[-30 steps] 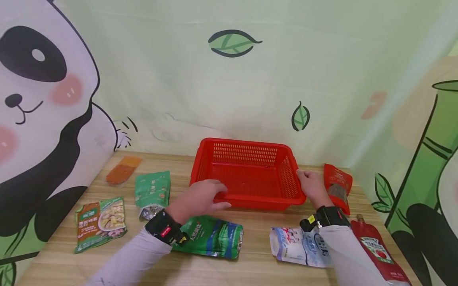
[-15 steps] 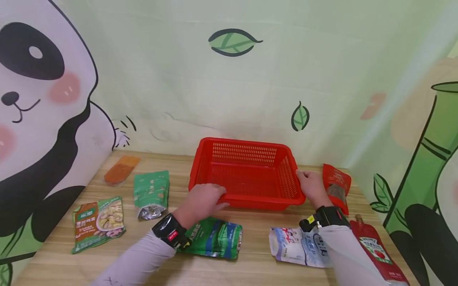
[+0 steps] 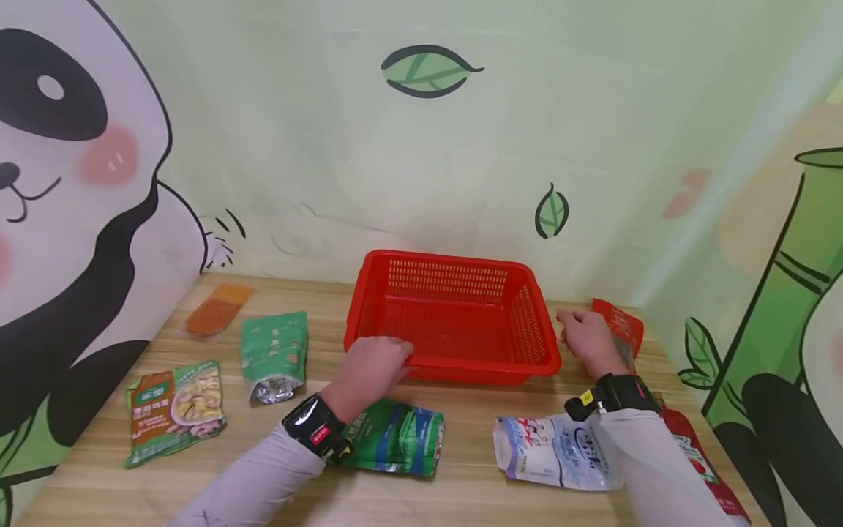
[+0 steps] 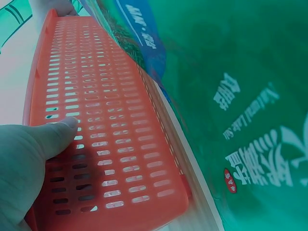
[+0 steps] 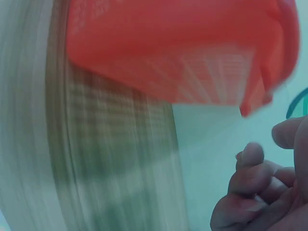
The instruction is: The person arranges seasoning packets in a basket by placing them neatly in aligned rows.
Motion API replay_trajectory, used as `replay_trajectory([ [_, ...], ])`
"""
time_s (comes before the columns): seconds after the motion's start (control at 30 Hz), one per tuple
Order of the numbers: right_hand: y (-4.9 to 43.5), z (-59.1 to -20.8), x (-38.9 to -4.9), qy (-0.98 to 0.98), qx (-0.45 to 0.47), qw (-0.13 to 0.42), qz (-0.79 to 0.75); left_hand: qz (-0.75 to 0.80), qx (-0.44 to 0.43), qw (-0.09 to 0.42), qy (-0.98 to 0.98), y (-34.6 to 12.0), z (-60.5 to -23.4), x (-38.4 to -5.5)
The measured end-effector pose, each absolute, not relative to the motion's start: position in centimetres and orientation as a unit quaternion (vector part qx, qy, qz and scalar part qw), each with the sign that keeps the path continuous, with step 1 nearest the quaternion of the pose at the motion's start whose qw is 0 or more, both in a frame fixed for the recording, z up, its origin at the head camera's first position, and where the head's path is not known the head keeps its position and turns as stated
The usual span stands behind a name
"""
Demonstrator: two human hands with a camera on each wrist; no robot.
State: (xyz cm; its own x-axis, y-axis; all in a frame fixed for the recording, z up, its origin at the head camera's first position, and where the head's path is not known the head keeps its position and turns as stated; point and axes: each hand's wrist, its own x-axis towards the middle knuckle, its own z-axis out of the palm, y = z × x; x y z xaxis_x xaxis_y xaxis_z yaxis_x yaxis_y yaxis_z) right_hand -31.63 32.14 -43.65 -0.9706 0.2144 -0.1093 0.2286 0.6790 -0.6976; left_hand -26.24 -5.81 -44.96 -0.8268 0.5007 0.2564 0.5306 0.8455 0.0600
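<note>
A red plastic basket (image 3: 461, 369) with slotted walls stands at the back of the wooden table. My left hand (image 3: 374, 369) grips its front rim near the left corner; in the left wrist view the thumb (image 4: 60, 132) lies against the outer slotted wall while the fingers are hidden over the rim. Off the basket's right end, my right hand (image 3: 588, 340) has loosely curled fingers (image 5: 248, 175) that hold nothing. Just beyond that hand, and partly covered by it, is a red pouch (image 3: 622, 323). Below my left wrist lies a green salt pouch (image 3: 398, 439).
On the left are a green pouch (image 3: 274, 348), a seasoning packet (image 3: 174, 411) with a food picture, and an orange-brown packet (image 3: 217, 309). A white and blue pouch (image 3: 553, 450) and a red ketchup pouch (image 3: 705, 461) lie by my right forearm. A printed cloth (image 3: 461, 176) hangs behind.
My right hand has let go of the basket's right rim and moved a little right, towards the red pouch. My left hand has stayed at the front rim, and the basket holds its place.
</note>
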Motion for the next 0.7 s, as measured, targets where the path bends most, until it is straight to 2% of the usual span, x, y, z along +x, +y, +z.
replay_trajectory([
  [0.47, 35.7, -44.1, -32.2, 0.961, 0.180, 0.002, -0.208, -0.050, -0.271, 0.128, -0.953, -6.0, -45.3, -26.4],
  [0.7, 37.0, -44.6, -32.4, 0.952, 0.259, -0.007, -0.165, -0.048, -0.274, 0.131, -0.951, -6.0, -45.3, -26.4],
])
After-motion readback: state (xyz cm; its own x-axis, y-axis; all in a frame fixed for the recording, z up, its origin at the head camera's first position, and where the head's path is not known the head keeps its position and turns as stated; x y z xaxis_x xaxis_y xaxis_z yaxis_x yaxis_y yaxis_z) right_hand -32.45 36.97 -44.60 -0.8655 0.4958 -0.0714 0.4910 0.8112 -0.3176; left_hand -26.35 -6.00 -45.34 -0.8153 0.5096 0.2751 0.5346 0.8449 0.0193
